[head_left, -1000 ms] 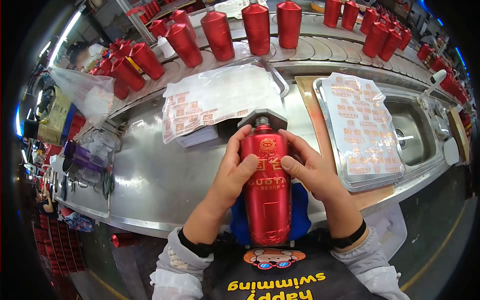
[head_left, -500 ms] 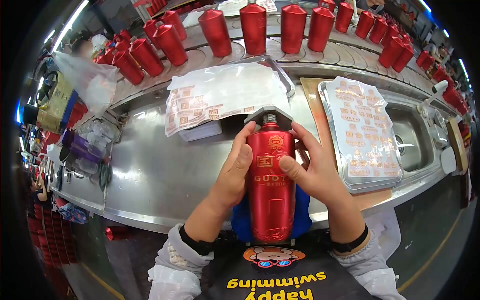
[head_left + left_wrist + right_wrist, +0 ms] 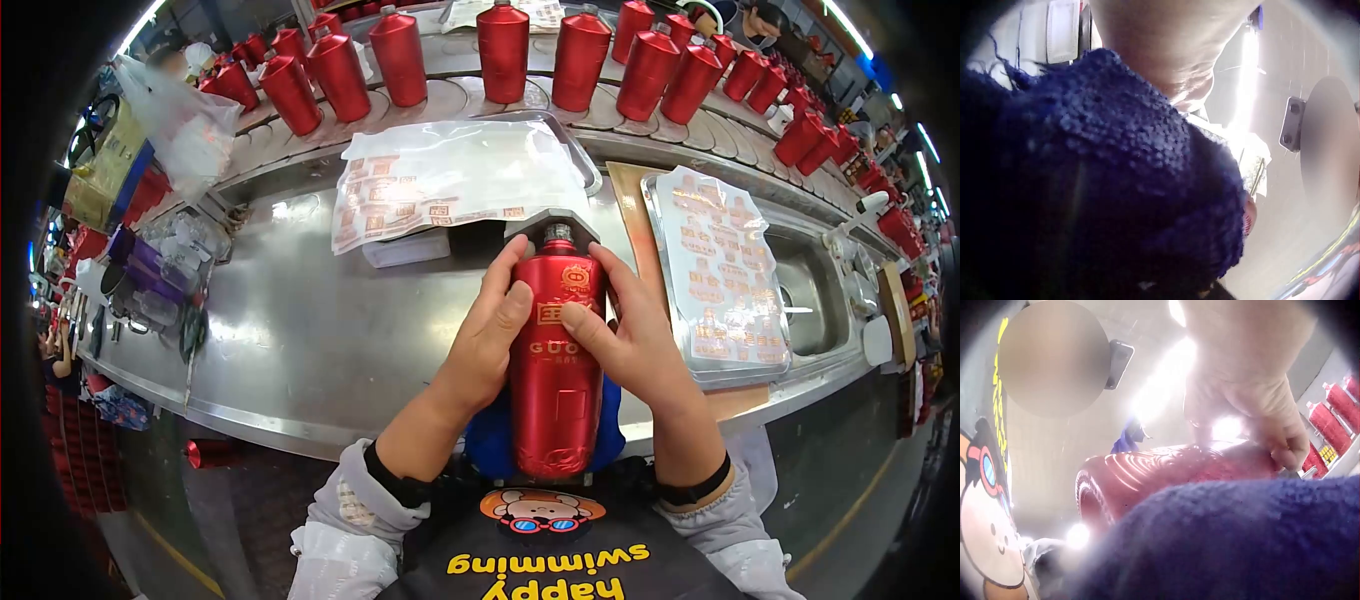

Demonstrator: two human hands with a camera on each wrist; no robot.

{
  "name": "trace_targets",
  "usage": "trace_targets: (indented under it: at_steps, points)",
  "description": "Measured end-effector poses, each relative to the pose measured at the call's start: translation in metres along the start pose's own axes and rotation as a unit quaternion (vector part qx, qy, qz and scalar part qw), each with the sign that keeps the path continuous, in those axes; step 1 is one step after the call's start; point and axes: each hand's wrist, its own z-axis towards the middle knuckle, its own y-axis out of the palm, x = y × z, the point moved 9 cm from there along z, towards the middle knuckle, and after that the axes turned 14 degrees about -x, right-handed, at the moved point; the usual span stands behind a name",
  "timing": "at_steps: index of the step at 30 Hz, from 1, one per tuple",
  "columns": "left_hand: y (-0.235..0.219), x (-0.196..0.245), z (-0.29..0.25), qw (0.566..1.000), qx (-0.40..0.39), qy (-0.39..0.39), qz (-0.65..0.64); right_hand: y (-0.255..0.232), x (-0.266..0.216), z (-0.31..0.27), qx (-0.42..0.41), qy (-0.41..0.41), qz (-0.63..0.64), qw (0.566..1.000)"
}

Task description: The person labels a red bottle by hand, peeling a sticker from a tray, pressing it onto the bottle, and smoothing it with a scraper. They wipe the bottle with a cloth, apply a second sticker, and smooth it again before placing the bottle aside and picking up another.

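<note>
In the head view a glossy red bottle [image 3: 556,400] with gold lettering lies on its back, base toward the wearer. A dark blue cloth [image 3: 486,435] is under it, and its bare neck points at a grey angled block [image 3: 585,222]. The left hand [image 3: 492,335] holds the bottle's left side, thumb along the edge. From the right side the right hand [image 3: 642,345] grips it, thumb across the front over part of the lettering. The fuzzy cloth [image 3: 1122,131] fills much of the left wrist view. The right wrist view shows the bottle's ridged base [image 3: 1094,494].
A tray with a printed sheet [image 3: 455,180] lies behind the block. Another printed sheet [image 3: 725,270] covers a tray [image 3: 740,378] at the right, beside a sink [image 3: 815,310]. Red bottles [image 3: 503,55] stand along a conveyor [image 3: 450,105] at the back. Clear cups [image 3: 180,250] are at the left.
The bottle has rolled so its lettering faces farther right. The left thumb has slid off the front to the left edge. The view has shifted slightly, and bottles on the conveyor have moved.
</note>
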Motion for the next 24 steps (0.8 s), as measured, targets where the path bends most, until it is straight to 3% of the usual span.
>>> trace_targets:
  at_steps: [4,8,12,20,24]
  points:
    - [0.006,0.004,-0.001,1.000,0.005,0.004,0.025,-0.001,0.009,-0.006,-0.030,0.032,0.122,0.992]
    - [0.011,0.007,-0.002,1.000,-0.002,-0.003,0.020,0.009,0.013,-0.016,-0.061,0.004,0.245,0.968]
    - [0.008,0.005,-0.006,0.993,-0.008,-0.008,0.121,0.019,0.025,-0.024,-0.083,-0.002,0.284,0.955]
    - [0.012,0.006,-0.007,0.992,-0.006,-0.025,0.123,0.021,0.027,-0.026,-0.111,-0.005,0.320,0.941]
    - [0.011,0.005,-0.007,0.992,-0.002,-0.015,0.124,0.016,0.033,-0.023,-0.084,0.033,0.343,0.935]
